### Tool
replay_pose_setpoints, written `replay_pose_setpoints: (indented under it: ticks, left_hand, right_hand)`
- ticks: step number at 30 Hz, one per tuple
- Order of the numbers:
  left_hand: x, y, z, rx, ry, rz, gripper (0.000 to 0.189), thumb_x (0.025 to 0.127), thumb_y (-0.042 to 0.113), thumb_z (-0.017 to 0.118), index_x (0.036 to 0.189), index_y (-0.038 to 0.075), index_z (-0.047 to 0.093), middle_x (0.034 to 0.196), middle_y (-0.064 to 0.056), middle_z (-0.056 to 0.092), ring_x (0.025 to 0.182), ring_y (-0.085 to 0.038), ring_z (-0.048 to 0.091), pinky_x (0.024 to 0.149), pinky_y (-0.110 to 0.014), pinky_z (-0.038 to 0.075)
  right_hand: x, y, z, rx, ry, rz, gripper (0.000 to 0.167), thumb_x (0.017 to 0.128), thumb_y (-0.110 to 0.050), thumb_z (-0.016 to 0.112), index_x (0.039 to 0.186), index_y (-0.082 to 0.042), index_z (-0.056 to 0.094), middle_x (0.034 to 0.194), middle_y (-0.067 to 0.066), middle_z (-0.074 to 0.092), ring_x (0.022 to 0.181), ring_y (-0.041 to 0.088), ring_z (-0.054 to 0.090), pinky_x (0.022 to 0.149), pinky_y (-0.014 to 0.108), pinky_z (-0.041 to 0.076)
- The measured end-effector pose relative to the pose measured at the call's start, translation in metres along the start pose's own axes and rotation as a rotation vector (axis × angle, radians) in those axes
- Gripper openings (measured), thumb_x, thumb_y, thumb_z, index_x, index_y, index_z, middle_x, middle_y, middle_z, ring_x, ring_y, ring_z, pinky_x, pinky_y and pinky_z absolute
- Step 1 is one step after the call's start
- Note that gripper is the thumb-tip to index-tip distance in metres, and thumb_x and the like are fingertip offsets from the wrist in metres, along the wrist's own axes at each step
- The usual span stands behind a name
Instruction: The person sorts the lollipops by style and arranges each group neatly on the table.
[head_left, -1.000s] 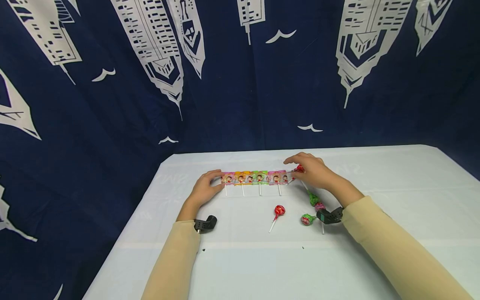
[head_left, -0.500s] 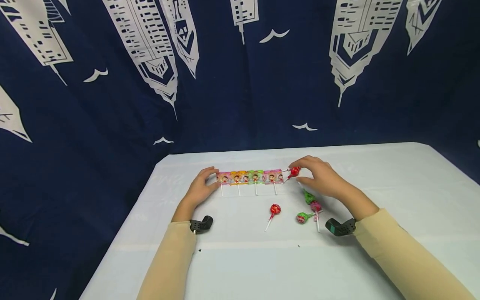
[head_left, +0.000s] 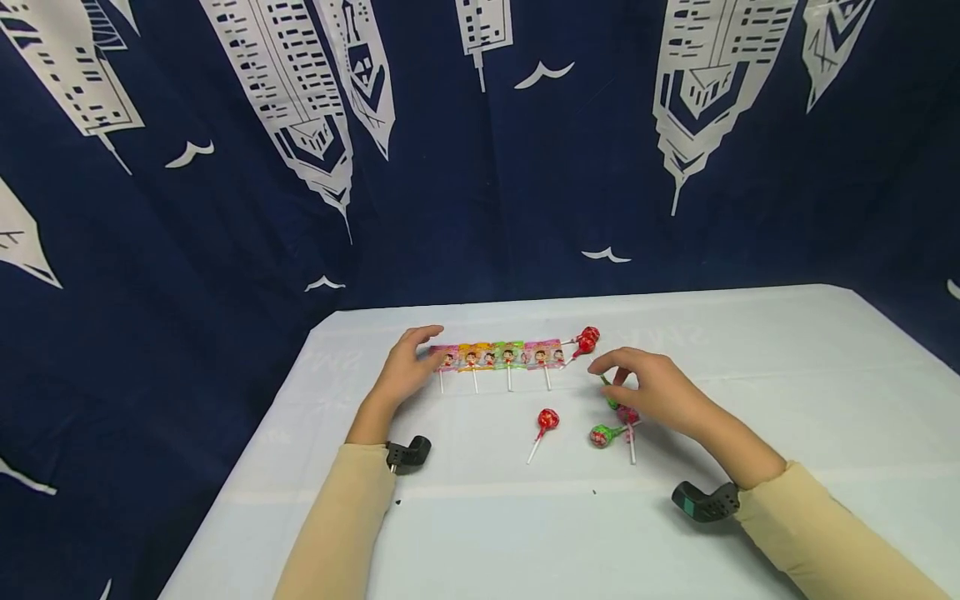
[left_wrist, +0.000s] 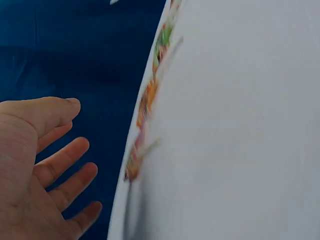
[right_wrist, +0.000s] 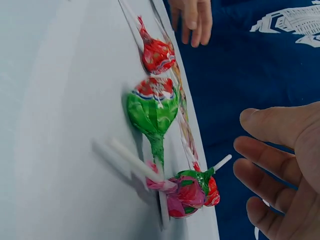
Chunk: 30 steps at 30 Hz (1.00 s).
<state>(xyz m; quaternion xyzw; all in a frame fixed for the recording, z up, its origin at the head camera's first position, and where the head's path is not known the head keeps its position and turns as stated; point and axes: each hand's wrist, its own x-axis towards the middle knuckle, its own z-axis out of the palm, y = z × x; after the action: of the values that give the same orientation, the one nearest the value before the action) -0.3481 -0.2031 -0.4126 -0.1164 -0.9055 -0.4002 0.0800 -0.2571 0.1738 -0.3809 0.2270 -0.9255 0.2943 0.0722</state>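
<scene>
A row of flat-wrapped lollipops [head_left: 491, 357] in pink, orange and green lies across the table, sticks toward me. At its left end is my left hand [head_left: 402, 367], fingers spread and relaxed, holding nothing. Two red ball lollipops [head_left: 587, 340] lie by the row's right end. My right hand [head_left: 660, 387] hovers with thumb and fingers apart over a green-wrapped lollipop [head_left: 611, 402], partly hidden by it. Beside that lie a pink lollipop [right_wrist: 186, 195] and a green-and-red one [right_wrist: 152, 112], their sticks crossing. Nothing sits between the right fingers in the right wrist view.
A single red lollipop [head_left: 547, 419] lies nearer me, left of the small cluster. The white-covered table [head_left: 480, 533] ends at the back against a dark blue curtain [head_left: 450, 208] with white building prints. Black wrist cameras [head_left: 408, 452] stick out from both sleeves.
My right hand let go of the red lollipop by the row's right end, then moved toward me and right, over the green one. The left hand stays by the row's left end.
</scene>
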Motion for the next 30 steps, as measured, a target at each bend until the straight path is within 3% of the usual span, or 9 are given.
replay_pose_setpoints:
  ticks: [6, 11, 17, 23, 30]
  left_hand:
    - [-0.005, 0.035, 0.005, -0.039, -0.037, 0.082, 0.038, 0.094, 0.013, 0.067, 0.131, 0.013, 0.063, 0.126, -0.007, 0.067, 0.116, -0.025, 0.062, 0.099, -0.043, 0.05]
    - [-0.01, 0.06, 0.015, -0.05, -0.162, 0.12, 0.031, 0.093, 0.017, 0.07, 0.124, 0.014, 0.068, 0.113, -0.002, 0.073, 0.098, -0.018, 0.066, 0.081, -0.031, 0.054]
    - [-0.019, 0.083, 0.028, -0.019, -0.33, 0.244, 0.032, 0.091, 0.017, 0.073, 0.123, 0.015, 0.069, 0.113, 0.001, 0.073, 0.096, -0.015, 0.065, 0.08, -0.027, 0.052]
    - [-0.028, 0.097, 0.043, -0.024, -0.409, 0.314, 0.036, 0.089, 0.016, 0.076, 0.123, 0.01, 0.069, 0.121, -0.001, 0.07, 0.096, -0.013, 0.066, 0.081, -0.024, 0.052]
    - [-0.033, 0.097, 0.06, -0.032, -0.481, 0.349, 0.038, 0.088, 0.012, 0.076, 0.124, 0.006, 0.067, 0.121, -0.008, 0.071, 0.095, -0.015, 0.068, 0.087, -0.03, 0.054]
  right_hand:
    - [-0.015, 0.002, 0.001, 0.076, -0.044, -0.051, 0.027, 0.085, -0.009, 0.077, 0.112, -0.014, 0.072, 0.105, 0.001, 0.074, 0.082, 0.003, 0.06, 0.072, 0.023, 0.051]
    - [-0.025, 0.009, 0.004, 0.143, -0.093, -0.109, 0.03, 0.083, -0.009, 0.08, 0.111, -0.012, 0.072, 0.102, 0.002, 0.074, 0.078, 0.001, 0.058, 0.069, 0.021, 0.05]
    - [-0.027, 0.014, 0.011, 0.174, -0.143, -0.107, 0.028, 0.084, -0.014, 0.08, 0.111, -0.016, 0.073, 0.097, -0.004, 0.072, 0.073, 0.003, 0.053, 0.064, 0.02, 0.047]
    - [-0.026, 0.017, 0.015, 0.179, -0.173, -0.123, 0.027, 0.085, -0.019, 0.08, 0.111, -0.019, 0.073, 0.094, -0.009, 0.069, 0.072, 0.004, 0.051, 0.062, 0.02, 0.045]
    - [-0.025, 0.021, 0.015, 0.195, -0.197, -0.134, 0.027, 0.086, -0.023, 0.079, 0.112, -0.021, 0.074, 0.104, -0.007, 0.072, 0.074, 0.003, 0.051, 0.064, 0.02, 0.046]
